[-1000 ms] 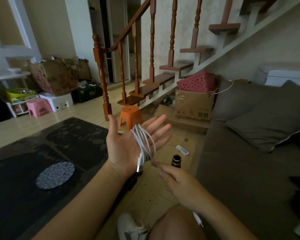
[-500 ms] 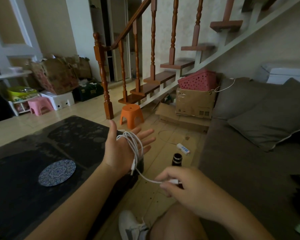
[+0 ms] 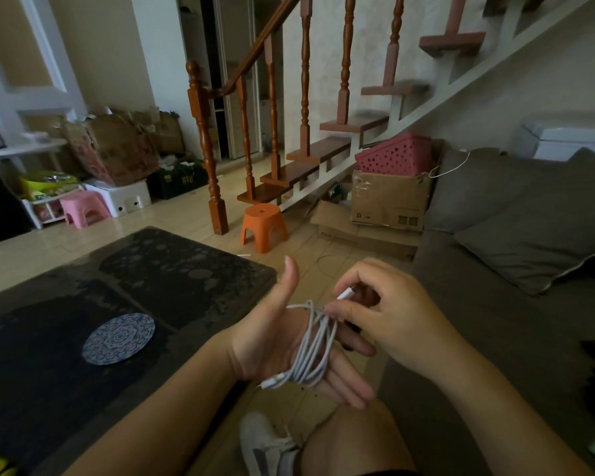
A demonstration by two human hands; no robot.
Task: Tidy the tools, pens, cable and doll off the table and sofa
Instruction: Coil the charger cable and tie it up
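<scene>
Coiling: white cable (image 3: 315, 352) looped round left hand (image 3: 272, 345), fingers straight, pressed together as a spool, thumb raised; right hand (image 3: 392, 314) pinching the plug end, apparently to tuck it.

dim, soft, edge-warped daylight view

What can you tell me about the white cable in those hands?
The white cable is thin and smooth, plastic by its look, wound in several loose loops round the open left hand. One plug pokes out at the heel of the palm; the right hand pinches the other plug above the coil.
</scene>
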